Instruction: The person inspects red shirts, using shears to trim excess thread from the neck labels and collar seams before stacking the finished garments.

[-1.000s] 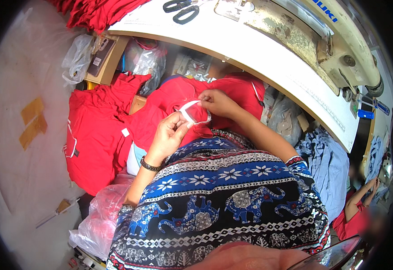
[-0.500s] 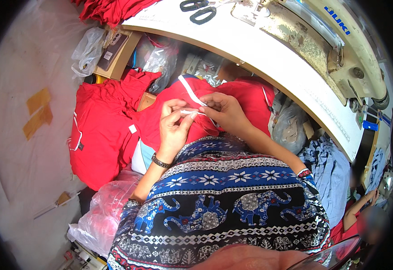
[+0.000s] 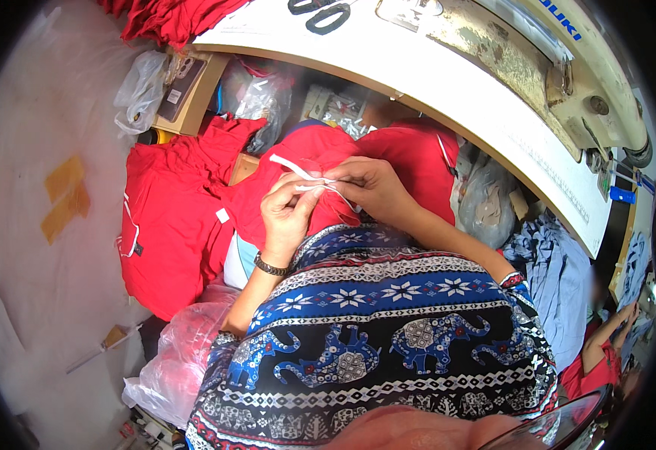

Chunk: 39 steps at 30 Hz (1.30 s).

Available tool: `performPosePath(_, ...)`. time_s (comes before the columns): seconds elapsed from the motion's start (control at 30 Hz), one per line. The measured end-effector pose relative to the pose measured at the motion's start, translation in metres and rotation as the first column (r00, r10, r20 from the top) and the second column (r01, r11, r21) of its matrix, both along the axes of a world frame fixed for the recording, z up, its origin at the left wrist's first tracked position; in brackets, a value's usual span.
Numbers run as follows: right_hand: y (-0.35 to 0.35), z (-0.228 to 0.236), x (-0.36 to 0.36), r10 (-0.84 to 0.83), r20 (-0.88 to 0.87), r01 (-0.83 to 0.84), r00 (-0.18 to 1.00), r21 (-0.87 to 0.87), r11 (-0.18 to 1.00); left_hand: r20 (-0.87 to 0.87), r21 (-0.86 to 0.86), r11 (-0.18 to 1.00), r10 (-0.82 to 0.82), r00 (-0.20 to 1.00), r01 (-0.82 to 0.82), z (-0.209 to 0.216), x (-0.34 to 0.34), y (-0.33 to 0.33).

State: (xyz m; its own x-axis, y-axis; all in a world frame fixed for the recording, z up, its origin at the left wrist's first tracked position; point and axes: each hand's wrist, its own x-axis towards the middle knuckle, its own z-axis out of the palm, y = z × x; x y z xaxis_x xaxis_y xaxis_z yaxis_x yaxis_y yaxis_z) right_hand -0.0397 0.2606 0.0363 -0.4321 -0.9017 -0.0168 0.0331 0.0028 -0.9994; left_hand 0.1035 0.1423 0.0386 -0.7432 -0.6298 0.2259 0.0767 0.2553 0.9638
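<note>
Over my lap lies a red garment (image 3: 328,145) with a white strip of tape (image 3: 289,166) along its edge. My left hand (image 3: 287,210) pinches the white-taped edge between thumb and fingers. Right beside it, my right hand (image 3: 377,186) pinches the same strip, with the fingertips of both hands almost touching. One end of the tape sticks out up and to the left, past the left fingers. What exactly lies between the right fingertips is hidden. Another red garment (image 3: 167,217) with white trim hangs at my left.
Ahead is a white sewing table (image 3: 418,82) with black-handled scissors (image 3: 328,16) and a sewing machine (image 3: 598,105). Below its edge are plastic bags (image 3: 488,210) and a cardboard box (image 3: 193,94). Light blue cloth (image 3: 549,285) is piled at right, near another person's arm (image 3: 606,341).
The free end of the white tape has swung left and lower, and my fingertips have come closer together. The view has shifted slightly, and the other person's arms at right have moved.
</note>
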Motion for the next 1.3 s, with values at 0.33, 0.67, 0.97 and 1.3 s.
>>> performPosePath(0.33,0.001,0.007,0.001,0.052,0.226,-0.025,0.973,-0.119,0.993,-0.144,0.274,0.960,0.093,0.985,-0.051,0.005,-0.004,0.005)
performPosePath(0.67,0.001,0.011,-0.003,0.093,0.140,-0.073,0.986,-0.145,0.987,-0.197,-0.012,0.995,0.093,0.976,-0.097,0.006,-0.009,-0.007)
performPosePath(0.97,0.000,0.027,-0.015,-0.086,-0.486,-0.032,0.870,-0.229,0.973,-0.246,0.148,0.977,0.186,0.951,-0.153,0.040,-0.014,-0.023)
performPosePath(1.3,0.045,0.063,-0.059,0.072,-0.165,-0.047,0.984,0.147,0.988,-0.208,0.237,0.971,0.029,0.978,0.022,0.054,-0.035,-0.004)
